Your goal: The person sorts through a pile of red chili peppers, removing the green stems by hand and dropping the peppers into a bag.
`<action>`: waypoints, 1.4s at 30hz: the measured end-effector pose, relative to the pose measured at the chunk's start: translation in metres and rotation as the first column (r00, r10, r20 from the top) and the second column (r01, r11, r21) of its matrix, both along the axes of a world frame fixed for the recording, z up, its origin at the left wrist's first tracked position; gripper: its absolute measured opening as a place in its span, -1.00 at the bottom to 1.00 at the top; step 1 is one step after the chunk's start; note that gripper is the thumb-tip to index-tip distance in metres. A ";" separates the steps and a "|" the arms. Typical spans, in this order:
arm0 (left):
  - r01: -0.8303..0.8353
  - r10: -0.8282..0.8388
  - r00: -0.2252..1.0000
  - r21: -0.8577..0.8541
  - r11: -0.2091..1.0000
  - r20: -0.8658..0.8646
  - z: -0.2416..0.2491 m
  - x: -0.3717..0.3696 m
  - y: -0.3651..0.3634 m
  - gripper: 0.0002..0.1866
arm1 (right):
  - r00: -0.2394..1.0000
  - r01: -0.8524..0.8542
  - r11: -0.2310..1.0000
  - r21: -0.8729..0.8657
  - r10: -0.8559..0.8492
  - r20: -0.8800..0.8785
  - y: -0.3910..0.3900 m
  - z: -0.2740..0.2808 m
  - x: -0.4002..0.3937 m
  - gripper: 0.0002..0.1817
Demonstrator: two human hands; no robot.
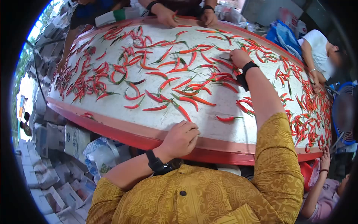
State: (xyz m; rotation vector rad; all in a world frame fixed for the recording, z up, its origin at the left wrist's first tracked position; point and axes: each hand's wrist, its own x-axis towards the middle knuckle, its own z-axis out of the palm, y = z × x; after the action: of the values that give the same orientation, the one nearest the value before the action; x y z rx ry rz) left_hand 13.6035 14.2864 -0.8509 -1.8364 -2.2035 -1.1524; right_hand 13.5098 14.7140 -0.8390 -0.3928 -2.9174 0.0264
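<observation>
My left hand [181, 139] rests at the near red rim [123, 128] of the round white tabletop [220, 106], its fingers [192, 131] curled into a loose fist; I cannot tell whether anything sits inside them. Just beyond the knuckles lies a red chili pepper [183, 112] with a green stem, close to the hand but apart from it.

My right hand [239, 58] is stretched far out over the middle of the tabletop, in a mustard patterned sleeve [278, 149] and a black wristband [246, 72]. Its fingers are bent down onto the chilies [223, 59] lying there, touching them; whether they pinch one is hidden by the back of the hand.

Red chilies are spread across the whole surface, thick along the left [85, 80] and right edges [311, 112], thinner in the near centre.

At the far rim, another person's two hands [167, 16] rest on the tabletop. A person in a white top [317, 46] leans in at the right. Stacked cartons [76, 140] stand below on the left.
</observation>
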 end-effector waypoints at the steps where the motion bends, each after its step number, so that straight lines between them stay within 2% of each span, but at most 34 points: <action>1: 0.006 -0.006 1.000 -0.005 1.000 0.016 -0.001 0.005 0.003 -0.83 | 0.999 -0.053 0.999 -0.015 0.053 0.009 -0.004 0.005 0.004 -0.80; 5: -0.006 0.005 1.000 0.009 1.000 0.029 -0.001 0.023 0.019 -0.84 | 0.989 -0.070 0.997 0.035 0.065 0.134 -0.009 0.017 0.024 -0.86; 7: -0.010 0.010 1.000 0.019 1.000 -0.006 -0.008 0.026 0.028 -0.85 | 0.991 -0.057 0.996 0.067 0.049 0.125 -0.008 0.020 0.028 -0.84; 9: -0.008 0.008 1.000 0.016 1.000 -0.016 -0.009 0.033 0.038 -0.86 | 0.995 -0.096 0.991 0.094 0.093 0.033 -0.007 0.016 0.035 -0.81; 11: -0.009 0.010 1.000 0.032 0.999 -0.019 -0.011 0.040 0.046 -0.84 | 0.995 -0.079 0.994 0.075 0.074 0.064 -0.006 0.019 0.041 -0.80; 13: -0.011 0.011 1.000 0.030 0.999 -0.023 -0.011 0.047 0.055 -0.83 | 0.998 -0.059 0.985 -0.162 0.055 -0.028 0.001 0.026 0.054 -0.81; 15: -0.011 0.012 1.000 0.020 1.000 -0.023 -0.013 0.055 0.063 -0.83 | 0.995 -0.074 0.991 -0.115 0.065 -0.076 0.016 0.028 0.064 -0.80; 17: -0.032 0.033 0.999 0.022 0.999 -0.012 -0.013 0.063 0.073 -0.82 | 0.968 -0.129 0.984 -0.120 0.098 -0.231 0.029 0.034 0.081 -0.80; 18: -0.022 0.023 1.000 0.024 0.999 -0.013 -0.012 0.068 0.075 -0.78 | 0.944 -0.173 0.963 -0.206 0.103 -0.312 0.029 0.045 0.096 -0.79; 21: -0.042 0.043 0.998 0.039 0.998 -0.039 -0.004 0.082 0.088 -0.75 | 0.765 -0.287 0.954 -0.091 0.171 -0.620 0.038 0.063 0.133 -0.89; 22: -0.035 0.035 0.999 -0.014 0.999 -0.040 -0.005 0.086 0.091 -0.67 | 0.770 -0.274 0.958 -0.090 0.162 -0.618 0.034 0.069 0.150 -0.89; 23: -0.023 0.022 0.999 -0.012 1.000 -0.036 -0.006 0.091 0.094 -0.67 | 0.764 -0.268 0.945 -0.189 0.088 -0.639 0.028 0.071 0.169 -0.89; 24: -0.072 0.074 0.996 0.037 0.997 -0.043 -0.006 0.095 0.099 -0.62 | 0.754 -0.262 0.922 -0.286 0.011 -0.656 0.020 0.071 0.188 -0.88; 26: -0.165 0.173 0.983 0.122 0.979 -0.059 -0.007 0.100 0.109 -0.48 | 0.801 -0.298 0.873 -0.385 0.009 -0.599 -0.006 0.068 0.231 -0.85; 27: -0.150 0.157 0.986 0.115 0.982 -0.056 -0.004 0.106 0.113 -0.48 | 0.855 -0.313 0.819 -0.481 0.022 -0.518 -0.037 0.071 0.259 -0.87; 29: -0.232 0.222 0.972 0.175 0.957 0.076 -0.014 0.120 0.121 -0.40 | 0.869 -0.436 0.667 -0.605 0.137 -0.476 -0.078 0.041 0.295 -0.90; 30: -0.197 0.176 0.979 0.229 0.953 0.106 0.035 0.135 0.131 -0.53 | 0.898 -0.411 0.547 -0.730 0.103 -0.428 -0.097 0.067 0.312 -0.91; 31: -0.184 0.165 0.981 0.223 0.957 0.102 0.031 0.147 0.135 -0.53 | 0.913 -0.394 0.415 -0.820 0.070 -0.403 -0.115 0.050 0.326 -0.89; 32: -0.187 0.170 0.970 0.084 0.979 0.171 0.025 0.159 0.136 -0.62 | 0.917 -0.393 0.363 -0.845 0.085 -0.390 -0.128 0.044 0.341 -0.88; 33: -0.180 0.188 0.954 -0.055 0.982 0.234 0.020 0.169 0.138 -0.71 | 0.913 -0.398 0.250 -0.883 0.015 -0.407 -0.135 0.032 0.352 -0.89; 34: -0.163 0.148 0.958 0.043 0.986 0.246 0.019 0.178 0.140 -0.81 | 0.908 -0.408 0.212 -0.888 -0.009 -0.419 -0.134 0.023 0.358 -0.89; 35: -0.157 0.143 0.960 0.039 0.987 0.242 0.020 0.183 0.141 -0.81 | 0.903 -0.418 0.174 -0.892 -0.033 -0.429 -0.131 0.018 0.364 -0.88; 37: -0.122 0.132 0.969 -0.057 0.991 0.207 0.020 0.187 0.138 -0.82 | 0.902 -0.421 0.183 -0.888 -0.017 -0.432 -0.130 0.018 0.380 -0.89; 39: -0.066 0.065 0.996 0.012 0.998 0.068 0.025 0.182 0.121 -0.82 | 0.900 -0.428 0.198 -0.882 0.004 -0.436 -0.120 0.021 0.394 -0.89; 41: -0.192 0.199 0.980 -0.256 0.947 0.003 0.059 0.175 0.078 -0.79 | 0.959 -0.275 0.339 -0.900 0.163 -0.232 -0.095 0.027 0.412 -0.85; 42: -0.369 0.423 0.888 -0.268 0.890 0.183 0.062 0.173 0.054 -0.77 | 0.919 -0.387 0.538 -0.749 0.287 -0.269 -0.077 0.018 0.422 -0.78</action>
State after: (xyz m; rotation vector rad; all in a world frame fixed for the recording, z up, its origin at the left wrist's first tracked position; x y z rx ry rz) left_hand 13.7769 14.3404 -0.7884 -1.2517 -2.7766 -1.1181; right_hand 13.9322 14.6366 -0.8207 0.0921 -2.6260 1.4001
